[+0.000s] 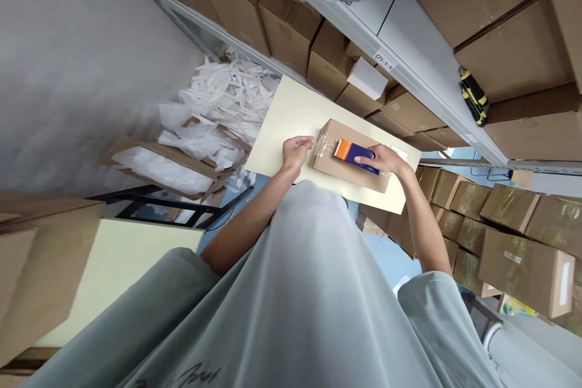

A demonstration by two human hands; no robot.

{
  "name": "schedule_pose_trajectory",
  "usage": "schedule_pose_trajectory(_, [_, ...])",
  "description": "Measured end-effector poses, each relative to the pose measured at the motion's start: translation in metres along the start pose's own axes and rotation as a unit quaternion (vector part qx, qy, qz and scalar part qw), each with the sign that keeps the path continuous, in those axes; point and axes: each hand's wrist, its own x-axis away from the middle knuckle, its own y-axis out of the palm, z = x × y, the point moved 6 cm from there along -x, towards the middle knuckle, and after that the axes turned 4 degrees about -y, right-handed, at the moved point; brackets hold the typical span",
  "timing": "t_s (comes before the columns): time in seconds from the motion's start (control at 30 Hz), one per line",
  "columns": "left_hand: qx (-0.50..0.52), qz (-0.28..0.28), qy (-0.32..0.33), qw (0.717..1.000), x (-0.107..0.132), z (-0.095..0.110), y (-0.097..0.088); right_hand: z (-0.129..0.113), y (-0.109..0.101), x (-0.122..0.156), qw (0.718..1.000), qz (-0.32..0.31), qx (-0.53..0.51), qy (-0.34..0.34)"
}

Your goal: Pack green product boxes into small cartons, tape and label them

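Observation:
A brown cardboard box lies on a pale yellow tabletop, with shiny clear tape over its left end and some near its right end. My right hand grips a dark blue and orange tape dispenser on top of the box. Its orange end, with a pale toothed edge, points left. Beside the box's left end is my left hand, fingers curled and closed, the fingertips close to the box edge. Whether anything is pinched in them is hidden.
Metal shelving packed with cardboard boxes rises behind the table. Black-and-yellow cutters lie on a shelf. White paper strips are heaped at the left, near an open carton of white packing. Stacked boxes stand at the right.

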Motion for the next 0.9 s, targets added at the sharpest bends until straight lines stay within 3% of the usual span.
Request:
schedule_pose_trajectory(0.23, [0.005, -0.014, -0.097, 0.995, -0.007, -0.023, 0.008, -0.003, 0.004, -0.001, 1.0, -0.001, -0.001, 0.004])
schedule_pose_trajectory(0.33, [-0.023, -0.008, -0.129, 0.991, -0.004, -0.028, 0.003, -0.001, 0.007, -0.001, 1.0, -0.002, -0.003, 0.008])
schedule_pose_trajectory(0.4, [-0.056, 0.02, -0.105, 0.993, 0.0, -0.026, -0.006, -0.002, 0.008, -0.001, 1.0, -0.002, -0.004, 0.01])
schedule_pose_trajectory(0.5, [-0.112, 0.038, -0.012, 0.993, 0.008, -0.012, -0.012, -0.004, 0.009, 0.001, 1.0, -0.003, -0.002, 0.015])
schedule_pose_trajectory(0.63, [-0.22, 0.001, 0.085, 0.972, 0.022, 0.004, 0.003, -0.006, 0.009, 0.003, 1.0, 0.002, 0.01, 0.014])
schedule_pose_trajectory(0.77, [-0.309, 0.012, 0.122, 0.943, 0.028, 0.008, 0.018, -0.006, 0.012, 0.001, 1.0, 0.002, 0.019, 0.007])
schedule_pose_trajectory(0.9, [-0.326, 0.013, 0.147, 0.934, 0.024, 0.003, 0.022, -0.01, 0.015, -0.002, 0.999, -0.002, 0.051, 0.004])
